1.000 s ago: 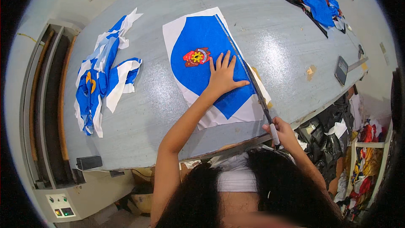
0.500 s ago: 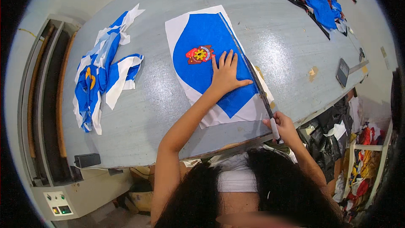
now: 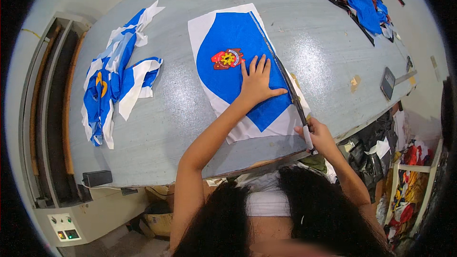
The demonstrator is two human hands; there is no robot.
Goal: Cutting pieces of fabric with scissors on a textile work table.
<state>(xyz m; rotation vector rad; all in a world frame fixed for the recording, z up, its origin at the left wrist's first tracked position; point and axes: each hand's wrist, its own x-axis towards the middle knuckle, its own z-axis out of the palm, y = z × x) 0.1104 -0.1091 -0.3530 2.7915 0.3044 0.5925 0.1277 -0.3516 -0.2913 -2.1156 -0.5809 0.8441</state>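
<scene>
A printed fabric panel (image 3: 214, 83), blue with white margins and a red-and-yellow emblem, lies flat before me. My left hand (image 3: 257, 78) rests palm down on its blue part, fingers spread, right of the emblem. At the panel's near right corner my right hand (image 3: 319, 138) is closed around the pale handle of what look like long dark scissors (image 3: 298, 103). Their blades point away from me along the panel's right edge, against the blue border. A narrow strip of print runs on past the blade tip toward the far corner.
Crumpled blue-and-white cloth pieces (image 3: 112, 78) lie on the left of the grey table (image 3: 176, 109). A dark fabric pile (image 3: 357, 7) is at the far right, a phone (image 3: 387, 83) nearer. A black box (image 3: 97, 178) stands at the near left edge. A long machine (image 3: 45, 114) flanks the table.
My right hand and the scissors have moved slightly away from me along the panel's right edge. My left hand stays spread at about the same spot on the fabric.
</scene>
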